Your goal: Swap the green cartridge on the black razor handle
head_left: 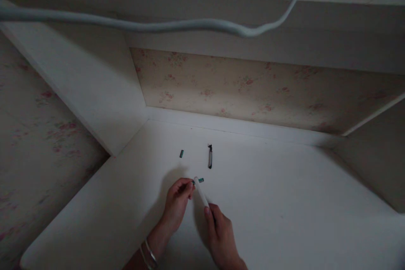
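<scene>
Seen from above, two bare hands work over a white desk (278, 185), near its middle. The right hand (220, 230) grasps a slim white wand (201, 193), its thumb and fingers wrapped around the lower end; the wand slants up and to the left. The left hand (179, 202), with bracelets (148, 253) at the wrist, pinches a tiny green tab (193, 182) between thumb and fingertips, right beside the wand's tip. More green (201, 180) shows just past the tip on the other side; whether it belongs to the same tab, I cannot tell.

Farther back on the desk lie a loose strip (181, 153), dark green, and a thin black piece (210, 157) to its right, both well apart from the hands.

The wand looks light, stiff and smooth, perhaps a little slippery; its thicker lower part seems the best place to hold. The tab looks nearly weightless and easy to drop or bend, so a gentle fingertip pinch at its edge should suit it.

A white cable (186, 25) crosses above, blurred.
</scene>
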Motion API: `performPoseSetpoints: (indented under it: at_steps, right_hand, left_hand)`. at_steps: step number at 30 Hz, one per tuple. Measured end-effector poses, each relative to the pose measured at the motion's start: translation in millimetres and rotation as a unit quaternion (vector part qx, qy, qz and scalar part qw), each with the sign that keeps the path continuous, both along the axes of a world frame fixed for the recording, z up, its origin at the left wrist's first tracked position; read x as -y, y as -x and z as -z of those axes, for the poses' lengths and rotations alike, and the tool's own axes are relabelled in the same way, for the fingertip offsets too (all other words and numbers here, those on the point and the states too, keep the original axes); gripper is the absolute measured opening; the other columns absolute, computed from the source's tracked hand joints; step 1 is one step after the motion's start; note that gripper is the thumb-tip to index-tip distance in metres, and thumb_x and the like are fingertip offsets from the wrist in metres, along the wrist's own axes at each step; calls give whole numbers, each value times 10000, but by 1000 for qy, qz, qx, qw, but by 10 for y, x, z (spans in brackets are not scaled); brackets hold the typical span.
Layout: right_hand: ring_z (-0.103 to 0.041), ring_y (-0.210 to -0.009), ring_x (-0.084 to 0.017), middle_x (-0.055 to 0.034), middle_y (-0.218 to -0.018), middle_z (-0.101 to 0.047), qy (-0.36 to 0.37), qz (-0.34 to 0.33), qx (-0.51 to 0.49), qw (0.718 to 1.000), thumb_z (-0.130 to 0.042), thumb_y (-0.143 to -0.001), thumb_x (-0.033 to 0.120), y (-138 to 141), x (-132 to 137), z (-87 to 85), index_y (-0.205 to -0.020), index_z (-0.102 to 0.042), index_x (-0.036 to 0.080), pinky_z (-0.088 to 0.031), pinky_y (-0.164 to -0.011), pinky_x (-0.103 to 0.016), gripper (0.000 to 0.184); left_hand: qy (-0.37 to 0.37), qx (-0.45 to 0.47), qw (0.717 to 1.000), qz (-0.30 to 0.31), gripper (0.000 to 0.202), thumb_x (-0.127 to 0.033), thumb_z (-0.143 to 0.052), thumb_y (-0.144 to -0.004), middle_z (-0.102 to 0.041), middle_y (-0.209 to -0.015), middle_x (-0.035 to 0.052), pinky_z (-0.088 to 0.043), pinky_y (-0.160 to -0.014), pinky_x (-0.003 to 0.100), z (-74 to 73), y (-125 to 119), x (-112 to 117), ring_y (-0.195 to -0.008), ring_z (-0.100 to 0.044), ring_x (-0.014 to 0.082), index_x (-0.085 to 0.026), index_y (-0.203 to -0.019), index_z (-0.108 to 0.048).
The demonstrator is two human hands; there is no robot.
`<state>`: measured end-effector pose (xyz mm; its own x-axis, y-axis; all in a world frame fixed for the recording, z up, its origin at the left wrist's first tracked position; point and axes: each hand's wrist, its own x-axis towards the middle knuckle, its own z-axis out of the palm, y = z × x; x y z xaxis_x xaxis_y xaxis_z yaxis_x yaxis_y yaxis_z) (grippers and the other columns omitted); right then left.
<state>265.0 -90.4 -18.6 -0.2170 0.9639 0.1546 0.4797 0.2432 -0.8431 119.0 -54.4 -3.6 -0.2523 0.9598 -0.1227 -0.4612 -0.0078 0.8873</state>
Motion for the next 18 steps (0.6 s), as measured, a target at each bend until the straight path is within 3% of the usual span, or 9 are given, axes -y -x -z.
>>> performPoseSetpoints:
  at_steps: [3,8,14,18]
  right_hand:
    - [-601,-663,-179,-31,-717,-623,-28,-16,27,999,-323,-969,392,9,10,3,-866,-578,204,-420,-594,-243,333]
    - [-582,-586,-159,-11,-671,-611,7,44,-2,999,-318,-973,401,-12,-15,25,-900,-563,201,-412,-558,-233,325]
    - [-611,-647,-159,-27,-714,-636,-26,-30,8,999,-337,-968,391,-3,-6,-25,-881,-593,197,-445,-604,-219,332]
    - [-576,-549,-153,-11,-631,-605,3,34,-2,999,-310,-974,408,-1,-12,-27,-864,-577,191,-424,-534,-223,361]
  left_hand:
    - [8,-1,1000,-6,173,-303,-703,-726,-497,-613,-32,-332,-553,220,-8,-1,12,-567,-415,80,-148,-758,-635]
    - [9,15,1000,0,195,-321,-698,-730,-549,-652,-13,-348,-565,227,-19,-8,15,-570,-442,85,-147,-796,-638]
    - [18,5,1000,-11,188,-314,-721,-703,-532,-632,-22,-341,-559,220,-36,-19,6,-580,-426,89,-151,-754,-641]
    - [11,5,1000,-3,197,-328,-706,-721,-562,-659,-7,-347,-573,226,-39,-14,6,-581,-439,89,-149,-783,-651]
